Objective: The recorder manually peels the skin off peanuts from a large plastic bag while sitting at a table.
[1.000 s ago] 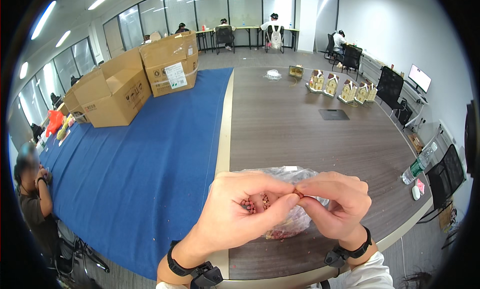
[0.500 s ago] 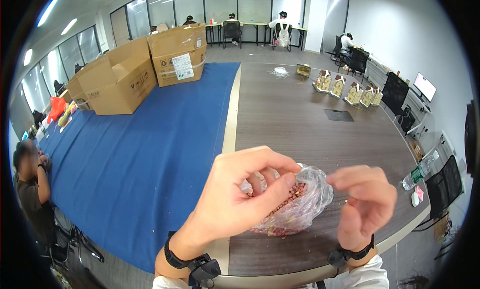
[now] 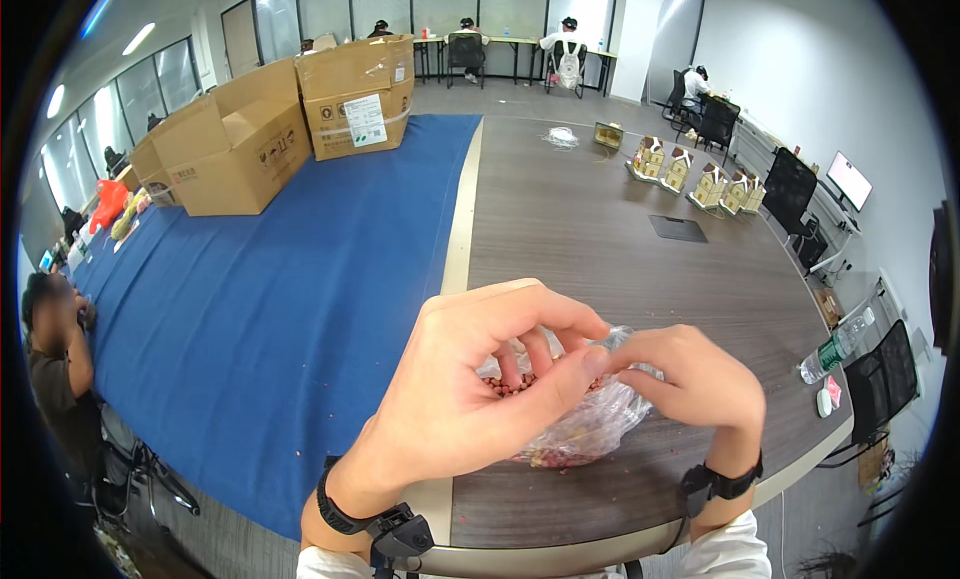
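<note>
A clear plastic bag (image 3: 612,419) of small reddish nuts or beans (image 3: 508,387) lies near the table's front edge, its mouth open. Above it, my left hand (image 3: 490,379) is curled, thumb and index fingertip almost together. My right hand (image 3: 695,379) comes in from the right with thumb and forefinger pinched. Its fingertips meet the left thumb and index finger over the bag. Anything between the fingertips is too small or hidden to make out. My hands cover part of the bag.
Blue cloth (image 3: 270,319) covers the table's left side, with open cardboard boxes (image 3: 245,149) at its far end. Small model houses (image 3: 705,184) stand at the back right. A water bottle (image 3: 836,347) is near the right edge. A person (image 3: 60,359) sits at the left.
My right hand has moved left, from beside the bag to meet the left fingertips. My left hand keeps much the same curled pose. The view has shifted slightly.
</note>
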A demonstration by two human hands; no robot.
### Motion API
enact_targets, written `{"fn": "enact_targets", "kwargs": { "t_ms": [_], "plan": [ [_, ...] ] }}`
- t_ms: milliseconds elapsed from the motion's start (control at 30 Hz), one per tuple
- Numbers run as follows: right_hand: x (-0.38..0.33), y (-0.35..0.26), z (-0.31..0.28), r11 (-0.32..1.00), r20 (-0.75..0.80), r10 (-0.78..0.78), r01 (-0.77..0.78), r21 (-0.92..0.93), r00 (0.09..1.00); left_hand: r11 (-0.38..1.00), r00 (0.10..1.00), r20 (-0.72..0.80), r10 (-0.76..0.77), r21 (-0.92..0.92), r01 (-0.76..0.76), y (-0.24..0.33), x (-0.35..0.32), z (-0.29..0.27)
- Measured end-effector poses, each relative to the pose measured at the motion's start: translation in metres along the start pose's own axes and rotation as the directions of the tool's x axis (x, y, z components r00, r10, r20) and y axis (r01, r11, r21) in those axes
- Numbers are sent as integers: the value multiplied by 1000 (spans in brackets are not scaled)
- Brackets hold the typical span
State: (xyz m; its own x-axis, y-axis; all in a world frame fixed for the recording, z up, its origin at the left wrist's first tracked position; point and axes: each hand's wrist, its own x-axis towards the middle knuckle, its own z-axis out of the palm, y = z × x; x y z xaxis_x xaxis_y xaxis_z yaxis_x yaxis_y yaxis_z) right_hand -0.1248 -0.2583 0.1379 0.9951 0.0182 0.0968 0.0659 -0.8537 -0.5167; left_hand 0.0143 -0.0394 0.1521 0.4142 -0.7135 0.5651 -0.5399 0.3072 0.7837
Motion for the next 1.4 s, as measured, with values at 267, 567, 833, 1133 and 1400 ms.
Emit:
{"fn": "enact_targets", "kwargs": {
  "t_ms": [267, 567, 833, 1133, 1400],
  "plan": [
    [39, 72, 52, 867, 131, 378, -300, -398, 917, 1000, 997, 71, 8, -11, -8, -4, 0, 5],
    [32, 70, 48, 861, -216, 100, -193, -471, 971, 998, 996, 88, 10, 62, -16, -5, 1, 6],
    [50, 44, 52, 903, -463, -195, -25, -429, 865, 994, 985, 154, 73, 75, -85, -4, 3, 3],
    [49, 36, 52, 999, -272, 31, -32, 2, 962, 864, 944, 253, 210, 404, -300, -18, 0, -3],
    [34, 88, 63, 800, -147, 155, -212, -562, 977, 865, 949, 277, 153, 426, -264, -12, 0, -4]
  ]
}}
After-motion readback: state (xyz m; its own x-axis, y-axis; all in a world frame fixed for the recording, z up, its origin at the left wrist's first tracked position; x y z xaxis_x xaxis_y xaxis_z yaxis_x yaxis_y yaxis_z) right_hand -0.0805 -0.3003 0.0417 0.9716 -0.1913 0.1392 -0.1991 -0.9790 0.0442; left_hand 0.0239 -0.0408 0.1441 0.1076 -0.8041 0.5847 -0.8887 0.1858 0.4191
